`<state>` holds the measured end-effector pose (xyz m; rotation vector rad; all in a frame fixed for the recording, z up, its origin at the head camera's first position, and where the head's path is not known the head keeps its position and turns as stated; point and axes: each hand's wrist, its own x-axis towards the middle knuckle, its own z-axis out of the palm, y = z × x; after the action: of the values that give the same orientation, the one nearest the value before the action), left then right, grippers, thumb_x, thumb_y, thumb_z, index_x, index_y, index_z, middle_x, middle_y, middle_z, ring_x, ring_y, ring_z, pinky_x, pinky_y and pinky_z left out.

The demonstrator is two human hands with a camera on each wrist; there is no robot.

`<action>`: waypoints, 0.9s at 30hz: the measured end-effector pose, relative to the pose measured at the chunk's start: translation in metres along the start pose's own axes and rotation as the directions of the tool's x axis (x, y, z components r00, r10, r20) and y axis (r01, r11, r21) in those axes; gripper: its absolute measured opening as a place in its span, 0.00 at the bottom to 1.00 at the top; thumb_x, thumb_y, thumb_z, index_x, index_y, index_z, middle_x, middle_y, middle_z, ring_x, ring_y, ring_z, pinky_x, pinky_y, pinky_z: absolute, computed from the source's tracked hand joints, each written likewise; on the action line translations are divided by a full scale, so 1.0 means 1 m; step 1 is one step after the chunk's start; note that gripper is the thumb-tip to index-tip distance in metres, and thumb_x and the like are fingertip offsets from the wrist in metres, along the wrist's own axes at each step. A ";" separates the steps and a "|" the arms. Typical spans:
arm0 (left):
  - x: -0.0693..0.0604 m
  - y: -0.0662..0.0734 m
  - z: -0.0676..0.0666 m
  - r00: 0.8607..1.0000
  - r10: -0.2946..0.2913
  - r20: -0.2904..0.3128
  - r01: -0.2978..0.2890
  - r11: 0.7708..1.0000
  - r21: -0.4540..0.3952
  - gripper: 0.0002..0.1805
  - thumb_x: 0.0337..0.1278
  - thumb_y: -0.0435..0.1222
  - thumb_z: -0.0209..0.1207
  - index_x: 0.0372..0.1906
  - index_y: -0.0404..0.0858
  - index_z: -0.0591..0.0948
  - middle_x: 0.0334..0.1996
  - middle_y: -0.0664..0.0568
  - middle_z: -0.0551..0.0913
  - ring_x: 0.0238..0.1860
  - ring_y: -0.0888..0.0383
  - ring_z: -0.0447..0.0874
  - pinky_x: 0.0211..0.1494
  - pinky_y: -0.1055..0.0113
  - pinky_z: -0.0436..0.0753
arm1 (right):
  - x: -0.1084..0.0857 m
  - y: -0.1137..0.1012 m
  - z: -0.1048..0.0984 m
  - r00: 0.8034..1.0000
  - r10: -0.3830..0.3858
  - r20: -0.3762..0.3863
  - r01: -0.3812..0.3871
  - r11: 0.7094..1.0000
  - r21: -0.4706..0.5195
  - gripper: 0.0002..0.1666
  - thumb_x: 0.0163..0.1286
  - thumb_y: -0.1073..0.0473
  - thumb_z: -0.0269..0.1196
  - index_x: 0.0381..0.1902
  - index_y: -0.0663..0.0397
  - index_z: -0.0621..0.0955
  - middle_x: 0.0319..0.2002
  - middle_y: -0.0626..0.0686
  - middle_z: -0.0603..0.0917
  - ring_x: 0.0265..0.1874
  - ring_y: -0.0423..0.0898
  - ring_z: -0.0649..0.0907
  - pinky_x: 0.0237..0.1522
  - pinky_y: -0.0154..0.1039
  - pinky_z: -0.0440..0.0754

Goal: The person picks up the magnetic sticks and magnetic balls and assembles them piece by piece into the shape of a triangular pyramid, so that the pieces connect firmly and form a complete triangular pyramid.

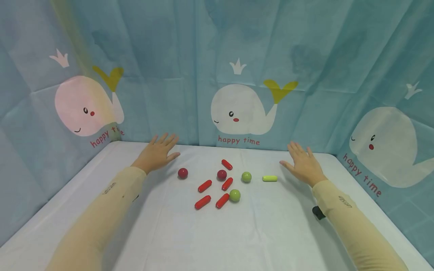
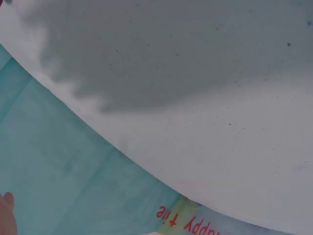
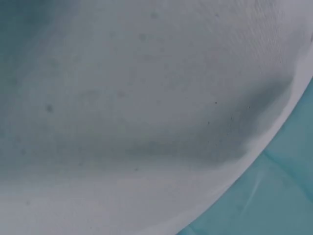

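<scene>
My left hand [image 1: 157, 153] hovers over the back left of the white table, fingers spread and holding nothing. The closest thing to it is a dark red ball [image 1: 183, 173]; a second dark red ball [image 1: 222, 174] lies farther right. Over the back right, my right hand [image 1: 304, 164] is stretched out and also holds nothing. Nearest that hand lies a short yellow-green stick [image 1: 269, 178]. Several red sausage-shaped pieces [image 1: 205, 186] are scattered between the hands, along with a green ball [image 1: 246, 177] and another green ball [image 1: 235, 195]. The left wrist view catches only a bit of fingers [image 2: 7, 215].
A white cloth covers the table [image 1: 190, 241]. Blue curtains [image 1: 162, 105] printed with whales enclose its back and sides. A small black object [image 1: 318, 213] shows beside the right sleeve. Both wrist views show mostly white tabletop with hand shadows.
</scene>
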<state>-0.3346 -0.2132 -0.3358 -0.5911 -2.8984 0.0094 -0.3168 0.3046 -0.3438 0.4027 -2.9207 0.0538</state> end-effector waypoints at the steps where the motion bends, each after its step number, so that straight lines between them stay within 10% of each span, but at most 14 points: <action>1: 0.000 0.000 0.000 1.000 0.002 -0.002 -0.002 1.000 0.001 0.39 0.73 0.54 0.47 0.78 0.38 0.54 0.79 0.41 0.53 0.79 0.37 0.46 0.80 0.39 0.42 | 0.000 -0.001 0.000 1.000 -0.004 0.002 0.004 1.000 -0.003 0.51 0.76 0.33 0.46 0.77 0.67 0.52 0.78 0.67 0.50 0.78 0.64 0.52 0.76 0.66 0.41; 27: -0.008 0.009 0.007 0.999 0.050 0.003 -0.050 0.999 -0.017 0.38 0.73 0.55 0.46 0.78 0.39 0.55 0.78 0.42 0.55 0.80 0.40 0.47 0.80 0.39 0.45 | -0.006 -0.024 0.001 0.995 -0.097 -0.011 0.097 0.995 -0.001 0.46 0.77 0.37 0.48 0.77 0.65 0.54 0.78 0.66 0.53 0.78 0.63 0.53 0.77 0.63 0.45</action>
<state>-0.3250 -0.2077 -0.3442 -0.6666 -2.8890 -0.0081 -0.3051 0.2829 -0.3460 0.5415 -2.8852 0.0417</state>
